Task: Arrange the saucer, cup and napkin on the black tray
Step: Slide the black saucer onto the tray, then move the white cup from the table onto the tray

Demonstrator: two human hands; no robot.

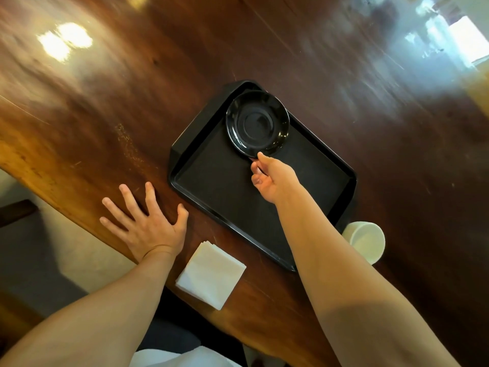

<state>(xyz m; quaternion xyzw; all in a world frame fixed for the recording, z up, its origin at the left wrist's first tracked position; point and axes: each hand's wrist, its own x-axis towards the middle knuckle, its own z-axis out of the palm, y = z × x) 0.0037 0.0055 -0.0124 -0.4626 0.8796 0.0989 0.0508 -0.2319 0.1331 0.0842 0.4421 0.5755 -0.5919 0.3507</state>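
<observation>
A black tray lies on the wooden table, turned at an angle. A glossy black saucer sits in the tray's far corner. My right hand pinches the saucer's near rim between thumb and fingers. My left hand rests flat on the table left of the tray, fingers spread, holding nothing. A folded white napkin lies on the table near the front edge, just in front of the tray. A white cup stands on the table at the tray's right corner, partly hidden behind my right forearm.
The dark wooden table stretches away beyond the tray, with bright reflections on its polished top. Its front edge runs diagonally from the upper left to the lower middle, with floor below it at the left.
</observation>
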